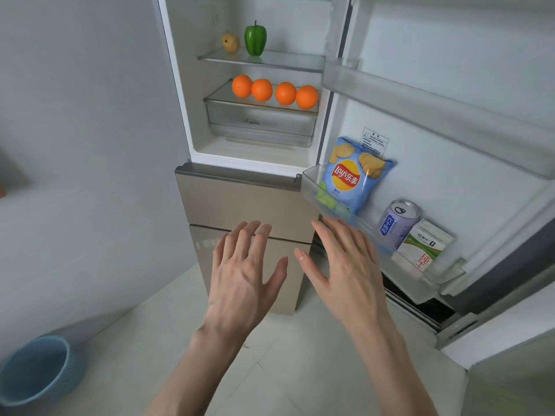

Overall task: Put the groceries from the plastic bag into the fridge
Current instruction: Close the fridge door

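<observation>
Orange is the colour you count most of: four oranges (274, 92) sit in a row on the lower glass shelf (216, 99) in the upper middle of the frame, each touching its neighbour. One green pepper (255, 38) stands upright on the top shelf (288, 60), with one small brownish fruit (230, 42) just beside it on its left. Under the oranges is one clear drawer (261, 124); you cannot tell whether anything lies in it.

The fridge (240, 202) stands with its upper door (450, 100) swung open at the right of the frame. The lower door bin (309, 187) holds three things: one blue chip bag (354, 175) leaning at the left end, one pale purple can (398, 223) upright to the right of it, and one milk carton (426, 246) touching the can at the far right.

Your left hand (246, 274) and right hand (345, 265) hover in the lower middle, palms down, fingers (261, 235) straight and spread, holding nothing. The right one overlaps the bin's front edge.

One blue bucket (36, 370) stands on the floor at the lower left.
</observation>
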The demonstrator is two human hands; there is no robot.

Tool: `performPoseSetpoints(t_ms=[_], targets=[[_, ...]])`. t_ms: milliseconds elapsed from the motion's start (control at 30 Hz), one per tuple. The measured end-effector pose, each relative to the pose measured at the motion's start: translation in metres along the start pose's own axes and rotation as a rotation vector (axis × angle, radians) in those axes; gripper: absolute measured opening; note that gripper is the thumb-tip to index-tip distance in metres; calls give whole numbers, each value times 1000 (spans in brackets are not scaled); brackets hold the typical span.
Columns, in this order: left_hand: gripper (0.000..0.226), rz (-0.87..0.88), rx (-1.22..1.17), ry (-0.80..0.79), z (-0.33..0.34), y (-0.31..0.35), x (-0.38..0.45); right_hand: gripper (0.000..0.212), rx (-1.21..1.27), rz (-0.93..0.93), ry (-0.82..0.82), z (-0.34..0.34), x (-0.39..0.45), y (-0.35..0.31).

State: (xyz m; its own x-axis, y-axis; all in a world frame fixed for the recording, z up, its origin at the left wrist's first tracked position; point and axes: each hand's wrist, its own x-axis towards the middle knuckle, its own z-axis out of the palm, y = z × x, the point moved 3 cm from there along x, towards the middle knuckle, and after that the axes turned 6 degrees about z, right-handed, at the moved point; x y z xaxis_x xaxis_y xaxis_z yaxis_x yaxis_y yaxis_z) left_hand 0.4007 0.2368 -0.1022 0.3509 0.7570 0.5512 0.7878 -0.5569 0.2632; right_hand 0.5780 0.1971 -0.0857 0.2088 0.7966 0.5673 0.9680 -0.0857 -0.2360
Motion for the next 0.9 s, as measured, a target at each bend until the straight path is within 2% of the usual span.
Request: performPoseSetpoints(t_ms=[367, 533, 700, 800, 900], targets=[[52, -101, 83, 43, 43, 128, 14, 63, 177, -82, 35, -60, 11, 132], [51, -113, 79, 86, 48, 174, 18, 54, 284, -78, 258, -114, 7, 176], [50, -7, 47, 149, 49, 221, 36, 45, 358, 30, 540, -163, 7, 222], [51, 44, 39, 153, 50, 245, 48, 52, 363, 115, 638, -178, 12, 249], [51, 58, 46, 163, 49, 258, 55, 68, 471, 227, 603, -180, 25, 272]])
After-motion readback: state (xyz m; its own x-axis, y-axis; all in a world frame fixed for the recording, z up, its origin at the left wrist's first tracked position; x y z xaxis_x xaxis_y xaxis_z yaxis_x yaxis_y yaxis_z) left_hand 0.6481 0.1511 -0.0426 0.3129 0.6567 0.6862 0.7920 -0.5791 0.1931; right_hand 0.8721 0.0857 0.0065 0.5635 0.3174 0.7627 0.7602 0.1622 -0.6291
